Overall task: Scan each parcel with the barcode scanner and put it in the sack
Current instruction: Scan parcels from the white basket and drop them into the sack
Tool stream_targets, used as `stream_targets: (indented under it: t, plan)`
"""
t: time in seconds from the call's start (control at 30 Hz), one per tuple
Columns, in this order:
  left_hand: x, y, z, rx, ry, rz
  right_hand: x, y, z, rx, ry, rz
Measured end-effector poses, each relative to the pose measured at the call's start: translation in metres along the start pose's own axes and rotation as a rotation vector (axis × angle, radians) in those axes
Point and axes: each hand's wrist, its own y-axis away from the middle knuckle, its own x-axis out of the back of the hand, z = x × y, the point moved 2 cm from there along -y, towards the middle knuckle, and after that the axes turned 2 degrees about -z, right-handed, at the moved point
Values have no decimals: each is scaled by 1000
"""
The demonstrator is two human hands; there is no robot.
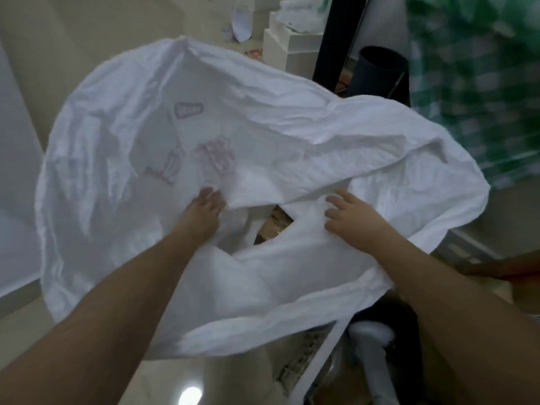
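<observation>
tiled floor (pixel 20 54), white sack (pixel 263 135) spread beyond both hands (pixel 206 207)

Single view: head-worn wide-angle camera, facing forward and steeply down. Close range; both forearms enter from the bottom edge, white sack (pixel 263 135) filling mid-frame.

White sack (pixel 292 135), faded red print

The crumpled white sack (pixel 263 135) with faded red print billows wide, brown parcels (pixel 276 226) showing in its mouth.
</observation>
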Motion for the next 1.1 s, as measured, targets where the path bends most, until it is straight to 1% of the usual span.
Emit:
stream_targets:
  t: [0.03, 0.07, 0.1, 0.13, 0.2, 0.23, 0.3, 0.37, 0.43, 0.47, 0.53, 0.63, 0.7, 0.77, 0.83, 0.9, 1.0, 1.03, 1.1]
  plan:
    - [-9, 7, -9, 4, -12, -50, 1, 2, 2, -53, -9, -36]
    - [-10, 16, -15, -1, 46, -119, 5, 2, 0, -67, -27, -59]
    - [-7, 22, -17, -33, 79, -182, 12, 1, -5, -67, -60, -30]
    - [1, 30, -16, -78, 93, -197, 19, -2, -10, -56, -140, 19]
    - [21, 40, -14, -177, 77, -139, 36, -7, -26, -42, -326, 50]
    - [29, 42, -13, -199, 91, -101, 45, -5, -34, -45, -422, 55]
    - [45, 46, -9, -218, 138, -72, 63, 3, -47, -66, -589, 148]
    - [70, 54, -2, -213, 265, -65, 73, 20, -57, -128, -698, 203]
    - [98, 64, 9, -150, 441, -73, 81, 42, -65, -203, -822, 210]
    - [115, 70, 15, -131, 517, -61, 87, 56, -68, -252, -887, 233]
    - [146, 84, 27, -105, 654, 17, 98, 90, -74, -387, -1000, 275]
    - [175, 108, 48, -130, 860, 117, 104, 146, -84, -656, -1104, 279]
    - [191, 123, 65, -160, 979, 124, 98, 178, -97, -851, -1137, 185]
    - [204, 138, 81, -213, 1025, 118, 88, 196, -115, -987, -1206, -8]
    - [213, 150, 96, -250, 1050, 117, 71, 200, -136, -1012, -1292, -249]
    - [217, 159, 107, -273, 1078, 113, 59, 192, -149, -1010, -1324, -408]
    - [221, 166, 117, -282, 1117, 91, 38, 175, -157, -1005, -1317, -548]
    - [222, 168, 118, -286, 1119, 83, 32, 172, -157, -1017, -1316, -572]
    - [225, 169, 120, -285, 1123, 83, 34, 173, -153, -1034, -1342, -562]
